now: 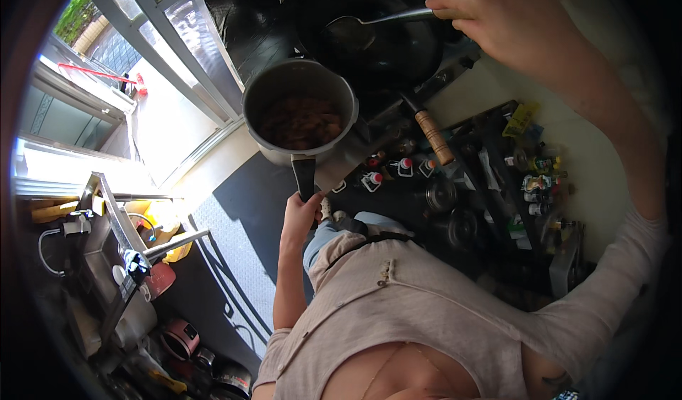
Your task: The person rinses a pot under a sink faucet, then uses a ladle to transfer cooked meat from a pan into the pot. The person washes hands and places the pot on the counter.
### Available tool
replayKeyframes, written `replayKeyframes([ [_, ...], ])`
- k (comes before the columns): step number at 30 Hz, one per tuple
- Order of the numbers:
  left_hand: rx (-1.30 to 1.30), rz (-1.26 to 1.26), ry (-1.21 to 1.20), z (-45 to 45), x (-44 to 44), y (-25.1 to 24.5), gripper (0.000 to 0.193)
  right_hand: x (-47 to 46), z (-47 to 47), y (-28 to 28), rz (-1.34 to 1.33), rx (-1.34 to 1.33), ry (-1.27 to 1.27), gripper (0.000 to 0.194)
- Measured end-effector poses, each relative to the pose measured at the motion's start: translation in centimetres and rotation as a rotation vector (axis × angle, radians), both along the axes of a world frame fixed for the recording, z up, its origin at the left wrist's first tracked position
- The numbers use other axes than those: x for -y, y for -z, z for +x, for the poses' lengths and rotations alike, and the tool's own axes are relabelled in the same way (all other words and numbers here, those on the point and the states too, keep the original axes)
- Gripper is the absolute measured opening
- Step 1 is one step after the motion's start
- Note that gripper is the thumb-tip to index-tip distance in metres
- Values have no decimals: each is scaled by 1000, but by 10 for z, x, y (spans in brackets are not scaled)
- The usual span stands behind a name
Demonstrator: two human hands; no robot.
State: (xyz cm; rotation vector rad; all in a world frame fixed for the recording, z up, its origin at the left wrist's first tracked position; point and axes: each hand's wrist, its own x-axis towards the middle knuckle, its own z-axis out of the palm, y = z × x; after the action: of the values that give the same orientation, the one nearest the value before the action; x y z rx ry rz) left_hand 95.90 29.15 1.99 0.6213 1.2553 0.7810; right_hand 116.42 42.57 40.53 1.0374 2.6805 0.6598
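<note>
My left hand [302, 211] grips the black handle [303, 177] of a metal pressure-cooker pot [345, 88]. Brown food in chunks [303, 123] covers the pot's bottom. To the right of the pot sits a dark wok [426, 53] with a wooden handle [432, 136] pointing towards me. High in the view, my right hand [490, 19] is closed around the metal shaft of a ladle [391, 17]. The ladle's bowl hangs over or in the wok; whether it touches the wok's bottom I cannot tell.
Bottles with red and orange caps [372, 179] stand below the cooktop, beside a rack [485, 181] with jars. At left, a glazed door [181, 43] stands before a sunlit area with a red-handled tool [106, 75]. A metal sink [98, 264] and a pink appliance [180, 338] lie lower left.
</note>
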Motion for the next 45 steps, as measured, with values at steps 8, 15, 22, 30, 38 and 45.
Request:
replayKeyframes([
  [8, -11, -7, -7, 1, 0, -1, 22, -67, 29, 126, 155, 693, -395, 20],
  [15, -23, 3, -9, 3, 4, 0, 22, -41, -34, 65, -86, 224, -234, 7],
  [22, -7, 22, -29, 7, 4, 1, 20, -15, -101, -40, -391, 146, 286, 16],
  [30, 52, -11, -64, 7, 6, -3, 18, 4, -92, -33, -496, -30, 278, 15],
  [38, 14, -11, -51, 5, 13, 17, 19, -18, -4, 55, -397, -235, 59, 16],
  [45, 24, -44, -82, 6, 26, 44, 15, 40, 60, 120, -261, -329, -29, 20],
])
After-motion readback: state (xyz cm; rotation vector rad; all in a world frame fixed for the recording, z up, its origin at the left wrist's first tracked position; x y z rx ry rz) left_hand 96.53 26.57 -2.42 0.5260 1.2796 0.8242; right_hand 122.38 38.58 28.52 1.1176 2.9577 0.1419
